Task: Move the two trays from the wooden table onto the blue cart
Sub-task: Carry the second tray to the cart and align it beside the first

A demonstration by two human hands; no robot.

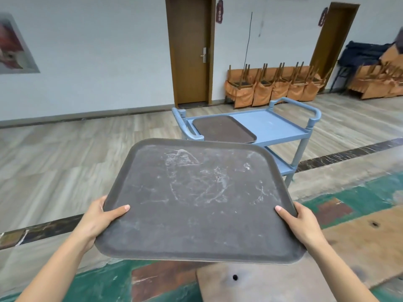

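Note:
A large dark grey tray (pixel 196 199) with whitish smears hangs in the air in front of me, tilted slightly. My left hand (pixel 102 219) grips its left edge, thumb on top. My right hand (pixel 301 223) grips its right edge the same way. Beyond the tray stands the blue cart (pixel 277 125). A second, brown tray (pixel 222 128) lies flat on the left part of the cart's top shelf. Under and to the right of the held tray is the wooden table (pixel 359 243), its surface worn.
The cart has a lower shelf (pixel 283 166) and handles at both ends. Stacked orange chairs (pixel 272 83) line the far wall beside two brown doors (pixel 189 51). The floor between me and the cart is wood-look tile with a dark strip.

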